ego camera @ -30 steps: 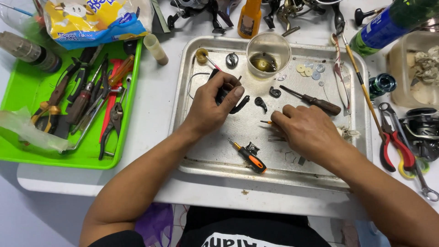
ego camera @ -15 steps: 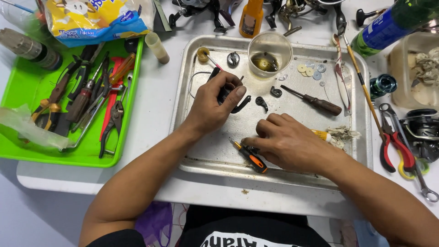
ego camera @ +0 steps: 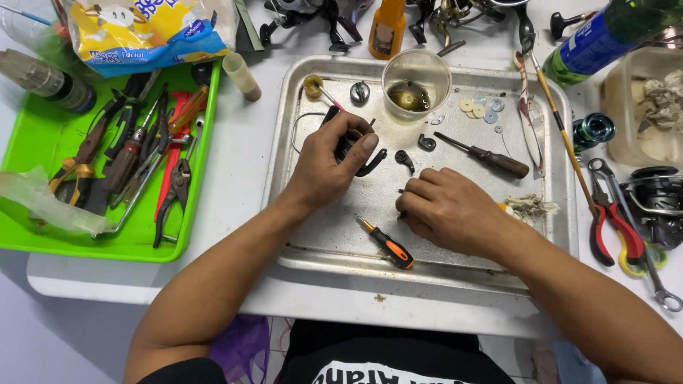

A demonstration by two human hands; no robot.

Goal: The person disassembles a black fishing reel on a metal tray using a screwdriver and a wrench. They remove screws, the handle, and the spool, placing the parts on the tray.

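Both hands rest on the metal tray [ego camera: 299, 213], tool tray [ego camera: 43, 142] to its left

a green tray [ego camera: 43, 245] at the far left holds pliers and screwdrivers. a brown-handled screwdriver [ego camera: 491, 158] lies near a clear cup [ego camera: 416, 82], with small washers [ego camera: 480, 108] beside it. red-handled pliers [ego camera: 606, 217] rest off to the right.

— What can't you make out from here?

— The left hand [ego camera: 329, 165] covers most of a black part [ego camera: 356, 151]; its shape is unclear. The right hand [ego camera: 447, 210] curls over something on the metal tray [ego camera: 427, 267], fully hidden.

— And at the edges?

— The green spray can [ego camera: 605, 35] and clear tub [ego camera: 640, 107] are cut off. What sits in the plastic cup [ego camera: 416, 82] is too small to identify.
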